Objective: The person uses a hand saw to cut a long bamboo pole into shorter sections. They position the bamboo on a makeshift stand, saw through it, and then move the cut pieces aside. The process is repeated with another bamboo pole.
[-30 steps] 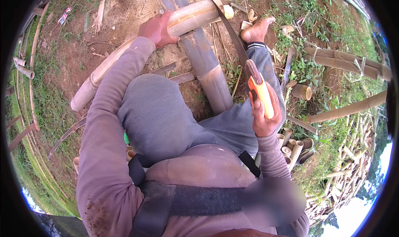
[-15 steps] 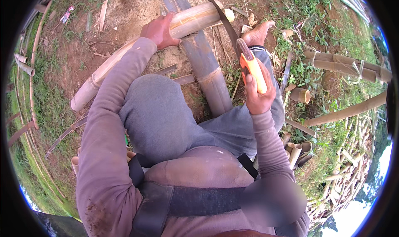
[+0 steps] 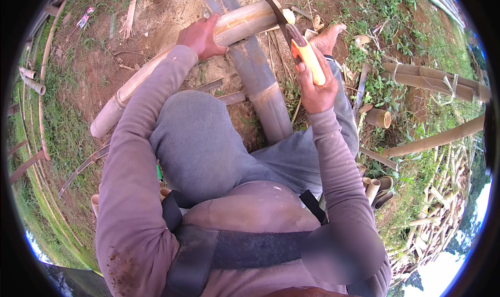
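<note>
A: State the condition of each grip.
B: The left grip point(image 3: 201, 38) is closed over the pale bamboo pole point(image 3: 249, 22), thumb on the near side. The right grip point(image 3: 318, 91) is wrapped round the orange-handled saw point(image 3: 297, 38).
A: Give the positions of pole and saw.
B: The pole lies across 1 grey bamboo piece point(image 3: 255, 70). The saw's blade crosses near the pole's right end; blade contact cannot be determined.

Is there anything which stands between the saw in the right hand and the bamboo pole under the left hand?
Nothing visible does. The right hand grips the orange handle, and the saw blade crosses the bamboo pole near its right end. The left hand lies on the pole, left of the blade.
</note>
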`<control>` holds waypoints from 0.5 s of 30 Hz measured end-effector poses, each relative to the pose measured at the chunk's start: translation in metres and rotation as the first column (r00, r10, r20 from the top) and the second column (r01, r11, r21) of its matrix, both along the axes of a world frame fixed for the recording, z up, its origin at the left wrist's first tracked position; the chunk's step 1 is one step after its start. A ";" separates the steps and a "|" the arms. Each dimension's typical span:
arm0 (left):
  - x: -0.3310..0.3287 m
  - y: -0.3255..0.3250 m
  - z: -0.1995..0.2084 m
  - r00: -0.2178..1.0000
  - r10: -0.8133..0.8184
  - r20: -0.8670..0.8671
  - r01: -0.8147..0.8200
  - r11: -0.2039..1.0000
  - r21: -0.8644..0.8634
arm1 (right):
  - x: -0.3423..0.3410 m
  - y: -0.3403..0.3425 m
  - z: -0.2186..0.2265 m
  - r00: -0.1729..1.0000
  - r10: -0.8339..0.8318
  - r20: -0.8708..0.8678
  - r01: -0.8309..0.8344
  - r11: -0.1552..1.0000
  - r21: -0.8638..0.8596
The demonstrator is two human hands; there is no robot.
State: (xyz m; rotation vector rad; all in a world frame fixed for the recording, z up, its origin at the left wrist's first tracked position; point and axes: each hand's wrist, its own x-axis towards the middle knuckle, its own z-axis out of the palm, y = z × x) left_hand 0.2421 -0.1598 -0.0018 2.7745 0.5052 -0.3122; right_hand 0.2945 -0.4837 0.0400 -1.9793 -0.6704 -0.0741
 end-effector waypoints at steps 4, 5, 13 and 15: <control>-0.008 0.010 -0.020 0.995 -0.023 0.093 0.018 0.998 0.059 | -0.083 -0.106 0.019 1.000 -0.005 0.015 0.008 0.987 -0.161; -0.008 0.009 -0.022 0.997 -0.013 0.075 0.009 0.998 0.055 | -0.099 -0.129 0.022 0.998 0.016 0.058 -0.003 0.977 -0.215; 0.003 0.001 -0.014 0.997 -0.035 0.070 0.032 0.998 0.050 | 0.021 0.010 -0.019 0.999 -0.002 0.054 0.001 1.000 0.030; 0.001 0.004 -0.014 0.998 -0.011 0.056 0.009 1.000 0.024 | 0.019 0.017 -0.011 1.000 -0.003 0.017 0.003 1.000 0.021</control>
